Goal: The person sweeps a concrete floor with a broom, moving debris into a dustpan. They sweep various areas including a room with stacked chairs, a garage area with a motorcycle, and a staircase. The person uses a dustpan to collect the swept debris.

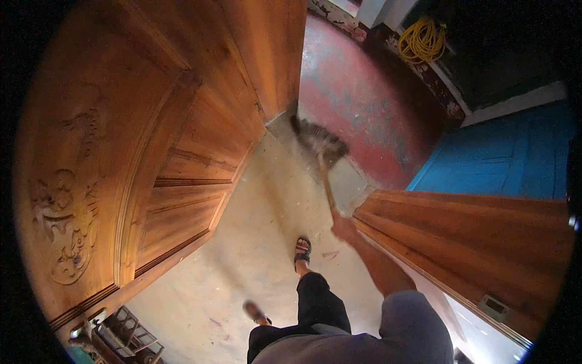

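Observation:
My right hand [344, 227] is closed around the handle [327, 185] of a broom, with my arm stretched forward. The dark, bushy broom head [321, 141] touches the floor at the doorway, where pale concrete meets a worn red floor; motion blurs it. My left hand does not show. Below, my two feet in dark sandals stand apart on the pale floor [242, 218], the forward foot [302, 250] near the middle.
A carved wooden door leaf [200, 133] rises on the left, another wooden leaf [461, 242] on the right. Past the threshold lie the red floor [370, 103], a blue panel [497, 158] and a coiled yellow hose or cable [422, 41]. A metal rack-like frame [136, 333] stands lower left.

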{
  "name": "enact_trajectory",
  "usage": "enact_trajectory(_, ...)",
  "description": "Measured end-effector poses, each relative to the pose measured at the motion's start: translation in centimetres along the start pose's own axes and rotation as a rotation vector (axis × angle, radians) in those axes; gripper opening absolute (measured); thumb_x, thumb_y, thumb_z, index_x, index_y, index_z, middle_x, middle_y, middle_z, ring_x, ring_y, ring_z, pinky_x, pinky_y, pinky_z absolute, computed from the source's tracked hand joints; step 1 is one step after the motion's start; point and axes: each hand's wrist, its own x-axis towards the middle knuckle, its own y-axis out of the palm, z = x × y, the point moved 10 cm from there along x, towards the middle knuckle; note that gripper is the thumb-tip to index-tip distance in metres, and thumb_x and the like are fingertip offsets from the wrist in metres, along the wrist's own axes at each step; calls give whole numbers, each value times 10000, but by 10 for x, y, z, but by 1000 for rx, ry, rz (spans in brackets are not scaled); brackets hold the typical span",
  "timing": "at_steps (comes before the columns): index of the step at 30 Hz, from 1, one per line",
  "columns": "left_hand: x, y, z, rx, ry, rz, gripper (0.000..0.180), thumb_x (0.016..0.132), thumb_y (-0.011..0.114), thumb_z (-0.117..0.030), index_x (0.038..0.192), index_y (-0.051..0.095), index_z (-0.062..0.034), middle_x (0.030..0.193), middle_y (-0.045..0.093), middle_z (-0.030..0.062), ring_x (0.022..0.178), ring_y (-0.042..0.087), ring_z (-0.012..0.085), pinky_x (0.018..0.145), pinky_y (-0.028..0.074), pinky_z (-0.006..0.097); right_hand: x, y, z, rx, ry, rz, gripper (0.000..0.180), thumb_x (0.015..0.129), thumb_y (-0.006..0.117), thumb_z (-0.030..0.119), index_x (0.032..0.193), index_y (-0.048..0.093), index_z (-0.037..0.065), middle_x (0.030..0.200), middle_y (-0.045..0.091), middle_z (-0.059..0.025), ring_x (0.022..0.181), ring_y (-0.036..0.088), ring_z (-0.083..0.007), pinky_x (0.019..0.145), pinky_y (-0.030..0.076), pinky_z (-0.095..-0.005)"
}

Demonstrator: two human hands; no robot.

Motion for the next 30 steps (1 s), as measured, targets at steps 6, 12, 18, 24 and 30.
enact_trajectory(6,7,-5,-4,7,28,10,448,829,340,-418,941,441,4,854,476,141,747,458,230,679,393,336,-162,40,15,72,-127,302,546,680,481,107,1208,340,119,900,552,-212,794,549,-342,696,435,-394)
enact_trajectory(12,7,-6,-14,6,108,49,409,833,342,-392,909,443,-3,819,476,139,718,454,230,658,390,334,-239,42,-18,525,116,520,605,667,600,94,1214,348,148,532,505,-59,385,439,-112,333,348,-249)
enact_trajectory(18,7,-8,-9,-9,170,76,372,836,344,-365,878,446,-9,784,476,137,689,450,229,636,387,332,-216,32,-61,492,225,366,580,722,557,87,1224,275,162,536,501,-81,371,467,-152,302,379,-289)
enact_trajectory(24,4,12,-14,-120,261,127,339,839,346,-338,847,448,-16,750,475,135,660,446,229,615,385,331,-82,145,-64,711,289,369,103,715,477,64,627,424,75,490,416,-55,435,436,-180,360,324,-325)
enact_trajectory(30,-6,14,-35,-82,679,75,308,843,348,-312,815,451,-22,715,475,133,631,442,229,594,382,329,-228,363,57,445,64,543,569,689,499,103,1192,244,35,781,505,-173,556,532,-268,455,432,-381)
